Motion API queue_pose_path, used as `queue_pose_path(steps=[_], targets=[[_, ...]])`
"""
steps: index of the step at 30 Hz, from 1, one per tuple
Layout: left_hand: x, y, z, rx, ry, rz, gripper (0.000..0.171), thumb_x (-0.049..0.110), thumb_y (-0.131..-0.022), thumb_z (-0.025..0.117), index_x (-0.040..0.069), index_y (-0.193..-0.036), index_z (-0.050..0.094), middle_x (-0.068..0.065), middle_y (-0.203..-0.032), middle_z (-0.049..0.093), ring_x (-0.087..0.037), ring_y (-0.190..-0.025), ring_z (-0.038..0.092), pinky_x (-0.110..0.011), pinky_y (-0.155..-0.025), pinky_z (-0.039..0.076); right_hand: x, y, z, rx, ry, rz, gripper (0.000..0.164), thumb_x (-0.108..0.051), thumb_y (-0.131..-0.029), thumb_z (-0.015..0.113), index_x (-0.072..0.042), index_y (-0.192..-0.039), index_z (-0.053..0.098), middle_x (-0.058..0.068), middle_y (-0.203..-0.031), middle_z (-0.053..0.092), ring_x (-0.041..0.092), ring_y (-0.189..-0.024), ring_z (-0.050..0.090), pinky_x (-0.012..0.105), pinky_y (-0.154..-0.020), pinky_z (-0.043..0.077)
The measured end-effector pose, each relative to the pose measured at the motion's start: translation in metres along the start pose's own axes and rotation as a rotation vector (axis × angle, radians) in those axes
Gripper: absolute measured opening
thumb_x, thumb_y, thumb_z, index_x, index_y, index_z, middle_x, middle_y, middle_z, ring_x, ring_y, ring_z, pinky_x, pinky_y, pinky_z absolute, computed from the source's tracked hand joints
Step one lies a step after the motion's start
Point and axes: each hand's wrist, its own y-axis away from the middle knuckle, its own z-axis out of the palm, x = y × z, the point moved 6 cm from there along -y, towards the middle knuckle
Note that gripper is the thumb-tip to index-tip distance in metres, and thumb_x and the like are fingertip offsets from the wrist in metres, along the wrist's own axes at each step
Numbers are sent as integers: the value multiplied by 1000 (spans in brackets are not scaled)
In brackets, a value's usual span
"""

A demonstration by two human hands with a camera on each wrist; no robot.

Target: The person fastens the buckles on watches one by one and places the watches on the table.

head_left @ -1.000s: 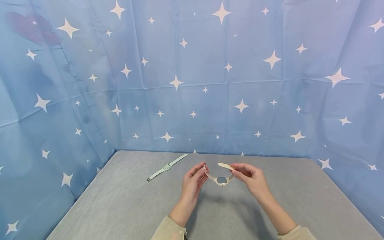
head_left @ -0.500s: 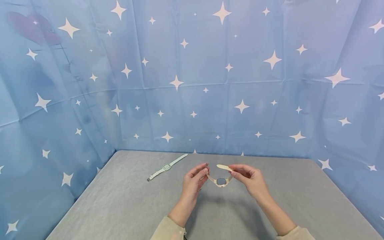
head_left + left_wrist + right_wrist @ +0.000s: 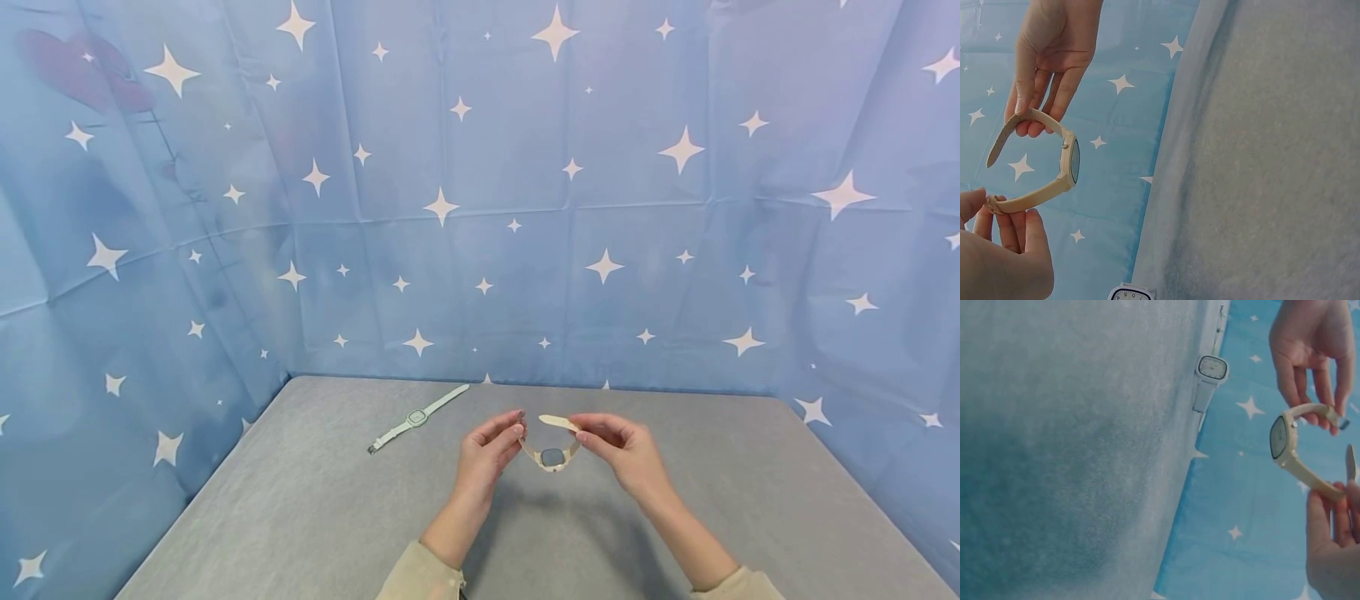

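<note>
Between my two hands hangs a cream wristwatch, its strap curved upward in a U with the squarish dial at the bottom. My left hand pinches the buckle end of the strap between thumb and fingers. With my right hand I pinch the other strap part, whose pointed tip sticks out toward the left hand. A gap shows between that tip and the buckle. In the left wrist view the strap's holed tail bends back past the right thumb.
A pale green wristwatch lies stretched out on the grey table, left of the hands. Behind the table hangs a blue curtain with white stars. Beige sleeves show at the bottom edge.
My hands have come slightly closer together, so the strap's tip stands nearer the buckle. The cream watch's dial has sunk a little. The green watch has not moved.
</note>
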Motion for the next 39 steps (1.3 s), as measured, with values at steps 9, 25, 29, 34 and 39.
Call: queue_pose_path(steps=[9, 25, 29, 34, 39], targets=[[0, 0, 1, -6, -21, 8, 33, 10, -90, 71, -5, -120, 68, -10, -115, 74, -8, -95, 70, -30, -92, 57, 2, 1, 1, -4, 9, 3, 27, -7, -91, 71, 4, -116, 70, 9, -107, 76, -2, -91, 69, 15, -82, 55], [0, 4, 5, -19, -68, 2, 34, 13, -91, 71, -3, -120, 68, -5, -112, 74, -8, -96, 70, -31, -94, 57, -2, 1, 2, 1, -11, -12, 26, -4, -92, 69, 6, -115, 70, 22, -110, 73, 0, -89, 69, 15, -81, 55], [-1, 4, 5, -20, -74, 2, 33, 13, -91, 72, -3, -120, 69, -6, -112, 74, -10, -98, 70, -31, -94, 57, -1, 1, 3, -6, -14, -3, 26, -3, -92, 69, 6, -116, 69, 24, -112, 72, -1, -90, 69, 14, -81, 55], [-2, 4, 6, -17, -82, -3, 33, 14, -90, 73, -2, -119, 70, -5, -112, 74, -10, -98, 70, -31, -93, 57, -1, 0, 4, -14, -14, -9, 25, -4, -92, 68, 6, -115, 69, 24, -112, 72, -1, -90, 69, 14, -82, 55], [-3, 4, 7, -19, -96, 0, 33, 15, -90, 73, -1, -118, 70, -4, -110, 74, -10, -97, 70, -30, -92, 57, 2, 0, 5, -16, 2, -18, 25, -6, -91, 71, 6, -113, 70, 18, -108, 74, 0, -90, 70, 14, -81, 55]])
